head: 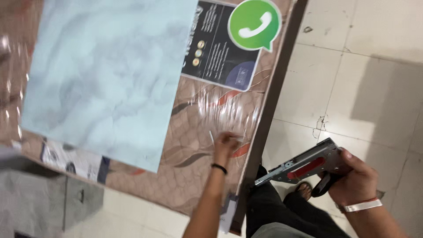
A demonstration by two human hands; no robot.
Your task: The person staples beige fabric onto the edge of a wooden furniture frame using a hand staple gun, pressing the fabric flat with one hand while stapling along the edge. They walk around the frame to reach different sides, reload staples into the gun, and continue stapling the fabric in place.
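Mattress workshop or shop, plastic-wrapped patterned mattress (194, 132), staple gun (304, 165), tiled floor (365, 79)

One staple gun (304, 166), two hands (225, 143).

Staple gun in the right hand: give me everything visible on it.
The staple gun is a silver metal body with a red insert along its side and a dark handle loop below. The right hand grips its rear end, off the edge of the table, above the tiled floor. Its nose points left toward the table edge without clearly touching it.
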